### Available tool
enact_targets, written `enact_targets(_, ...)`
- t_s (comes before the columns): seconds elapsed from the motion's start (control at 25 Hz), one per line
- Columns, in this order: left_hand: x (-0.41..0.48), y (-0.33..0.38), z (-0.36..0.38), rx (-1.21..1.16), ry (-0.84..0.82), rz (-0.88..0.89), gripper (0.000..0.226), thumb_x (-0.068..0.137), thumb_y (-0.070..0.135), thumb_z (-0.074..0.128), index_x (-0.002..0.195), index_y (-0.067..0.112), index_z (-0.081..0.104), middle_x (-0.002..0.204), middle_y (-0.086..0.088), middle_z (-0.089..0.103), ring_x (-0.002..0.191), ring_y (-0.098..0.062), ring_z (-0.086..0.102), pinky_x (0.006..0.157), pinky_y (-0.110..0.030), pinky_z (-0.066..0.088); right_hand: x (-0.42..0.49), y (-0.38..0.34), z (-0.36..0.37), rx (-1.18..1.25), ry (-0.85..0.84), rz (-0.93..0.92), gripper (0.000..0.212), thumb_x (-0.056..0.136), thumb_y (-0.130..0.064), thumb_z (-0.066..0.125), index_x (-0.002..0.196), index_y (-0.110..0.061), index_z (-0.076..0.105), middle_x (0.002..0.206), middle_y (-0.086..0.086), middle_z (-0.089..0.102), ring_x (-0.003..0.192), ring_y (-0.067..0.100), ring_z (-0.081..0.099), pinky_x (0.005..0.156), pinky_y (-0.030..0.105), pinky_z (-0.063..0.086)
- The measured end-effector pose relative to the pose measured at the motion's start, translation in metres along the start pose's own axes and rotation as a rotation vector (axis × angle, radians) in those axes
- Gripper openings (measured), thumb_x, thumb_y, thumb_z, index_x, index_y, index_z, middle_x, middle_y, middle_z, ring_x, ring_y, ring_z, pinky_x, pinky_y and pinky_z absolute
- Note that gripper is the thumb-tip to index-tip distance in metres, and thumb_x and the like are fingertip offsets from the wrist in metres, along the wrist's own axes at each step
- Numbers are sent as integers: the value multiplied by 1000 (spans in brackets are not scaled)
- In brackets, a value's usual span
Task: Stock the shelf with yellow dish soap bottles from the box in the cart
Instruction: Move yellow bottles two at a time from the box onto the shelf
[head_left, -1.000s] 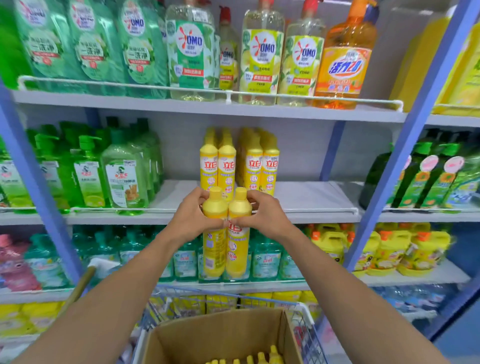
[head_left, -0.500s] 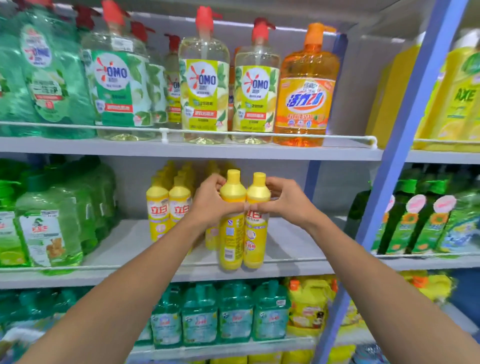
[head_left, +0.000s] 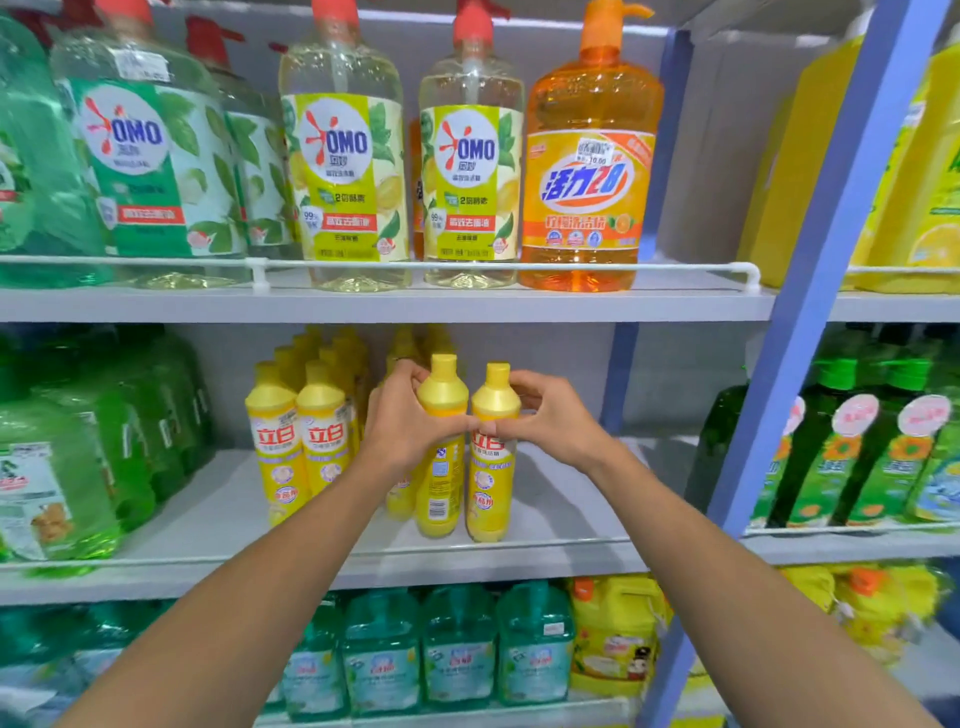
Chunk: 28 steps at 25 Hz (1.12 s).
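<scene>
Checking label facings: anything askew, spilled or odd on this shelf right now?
One thing: the left bottle, gripped by the left hand, shows its barcode side outward; the right bottle in the right hand and the shelved bottles show the red logo. No spills or damage visible.

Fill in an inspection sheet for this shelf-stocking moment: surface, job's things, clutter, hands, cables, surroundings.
Surface: middle shelf, white, bare right of the yellow bottles.
Job's things: left bottle and right bottle, yellow, upright side by side at the shelf front; contact with it unclear. Stocked bottles in rows behind and left. Box and cart not in view.
Clutter: nothing seen.
Hands: left hand grips the left bottle's shoulder; right hand pinches the right bottle's shoulder.
Cables: nothing seen.
Surroundings: green bottles left, pump bottles above, teal bottles below, blue post right.
</scene>
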<state>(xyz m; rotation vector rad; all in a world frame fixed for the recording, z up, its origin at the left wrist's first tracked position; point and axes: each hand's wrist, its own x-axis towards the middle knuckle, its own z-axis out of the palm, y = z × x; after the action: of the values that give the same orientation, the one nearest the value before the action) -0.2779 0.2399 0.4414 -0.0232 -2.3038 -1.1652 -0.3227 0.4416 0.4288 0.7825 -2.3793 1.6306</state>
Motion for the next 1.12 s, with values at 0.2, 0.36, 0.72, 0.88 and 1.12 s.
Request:
enact_targets(0.2, -7, -36, -7, 30, 33, -17, 78, 47, 48, 97, 103, 18, 52, 91, 3, 63, 84, -20, 62, 69, -36, 52, 11, 10, 30, 45, -57, 9, 59, 72, -7, 89, 126, -7, 65, 121, 5, 73, 107, 10, 68, 90, 19, 52)
enact_targets(0.36, -7, -51, -9, 11, 41, -60, 78, 49, 47, 96, 104, 18, 50, 96, 2, 64, 86, -19, 62, 69, -35, 52, 14, 13, 39, 85, -74, 43, 63, 74, -12, 89, 131, -13, 63, 122, 0, 73, 114, 15, 68, 98, 30, 55)
enact_targets(0.72, -12, -73, -38, -310, -338, -75, 49, 78, 2, 81, 122, 7, 61, 104, 2, 71, 95, -8, 71, 71, -18, 57, -5, 24, 64, 109, 127, 164, 65, 66, -36, 93, 122, -19, 64, 112, -4, 75, 105, 10, 72, 93, 40, 60)
enact_targets(0.88, -15, -67, -35, -137, -182, -70, 49, 69, 24, 91, 107, 14, 63, 90, 9, 68, 79, -4, 66, 60, -12, 47, -7, 18, 77, 78, 130, 158, 59, 69, -37, 92, 119, -19, 67, 110, -7, 76, 101, 8, 72, 94, 39, 59)
enact_targets(1.12, -18, -81, -34, -195, -249, -140, 71, 66, 23, 93, 123, 15, 50, 108, 3, 68, 97, -11, 68, 75, -25, 58, -16, 11, 83, -45, 178, 134, 57, 75, -41, 87, 124, -22, 67, 112, -10, 74, 100, 4, 69, 87, 26, 60)
